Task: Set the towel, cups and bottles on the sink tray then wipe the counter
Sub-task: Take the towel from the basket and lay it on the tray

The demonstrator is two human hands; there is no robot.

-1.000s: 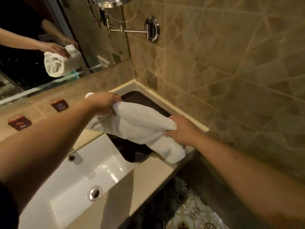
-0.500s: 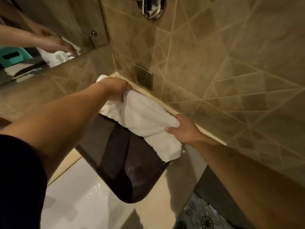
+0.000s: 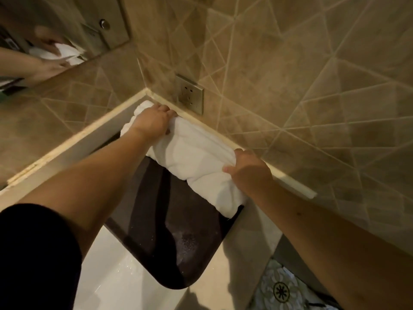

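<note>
Rolled white towel (image 3: pixel 194 162) lies along the far right edge of the dark tray (image 3: pixel 185 242), close against the tiled side wall (image 3: pixel 290 74). Left hand (image 3: pixel 150 123) grips the far end of the roll, fingers curled over the top and down the wall side. Right hand (image 3: pixel 250 173) pinches the near end, thumb on the tray side, fingers bunching the fabric (fingertips mostly hidden behind the cloth). Cannot tell if the towel rests fully on the tray or is partly held above it; its near end overhangs the tray's right rim.

Tray sits on the beige counter (image 3: pixel 241 260), its near rounded corner reaching over the white sink basin (image 3: pixel 116 285). Metal wall socket (image 3: pixel 189 94) is on the wall just above the left hand. Mirror (image 3: pixel 55 36) in the upper left shows a reflection of hands and white cloth, blurred. Patterned floor tile (image 3: pixel 283 289) is visible lower right past the counter edge. Black sleeve (image 3: pixel 33 253) covers the left upper arm.
</note>
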